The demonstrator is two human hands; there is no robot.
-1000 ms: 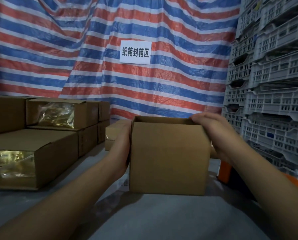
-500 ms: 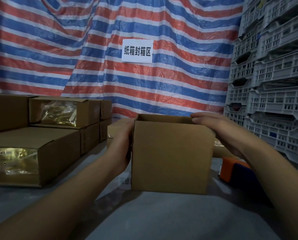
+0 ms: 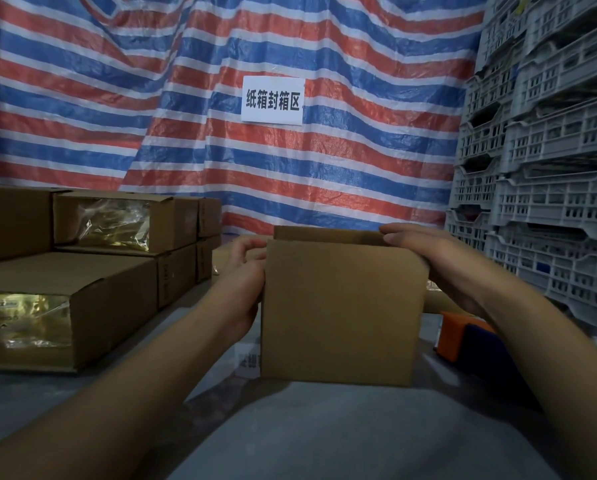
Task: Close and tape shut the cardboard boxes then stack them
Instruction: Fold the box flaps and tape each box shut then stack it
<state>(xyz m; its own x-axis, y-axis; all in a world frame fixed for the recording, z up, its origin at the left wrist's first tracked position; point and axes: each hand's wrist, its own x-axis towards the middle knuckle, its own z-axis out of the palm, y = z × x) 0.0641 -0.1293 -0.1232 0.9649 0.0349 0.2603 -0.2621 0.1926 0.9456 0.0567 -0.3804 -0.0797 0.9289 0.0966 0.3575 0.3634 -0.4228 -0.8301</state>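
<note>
Risk first: top flaps not yet folded flat, so a flap could spring back up, or slip inward past its neighbour, if pressed unevenly; likely cause, pressure from one side only, the right hand (image 3: 439, 261) lying over the top right edge while the left hand (image 3: 246, 271) merely steadies the left wall. Could also skid or tip on the smooth grey tabletop (image 3: 324, 438) if pushed from above without a firm hold below; being light and apparently empty, little weight to resist. Tape applied over a crooked seam would hold the flaps askew and make stacking uneven. Orange-and-dark-blue object (image 3: 463, 337) just beside the right forearm, possibly the tape dispenser, too dim to say; could be knocked by an elbow.

Small plain brown cardboard box (image 3: 338, 313): upright on the tabletop at centre, between both hands; near face smooth, unprinted, unmarked; top open, far flap standing, inside hidden. No tape visible on it. Left hand curled round the upper left corner, fingers wrapped behind; right hand with fingers fairly straight, laid along the top right rim and side, pressing rather than gripping. Hands well apart, one on each side.

Larger brown cartons with shiny gold film showing at their ends (image 3: 65, 306) stacked at left, well apart from the small one.
</note>
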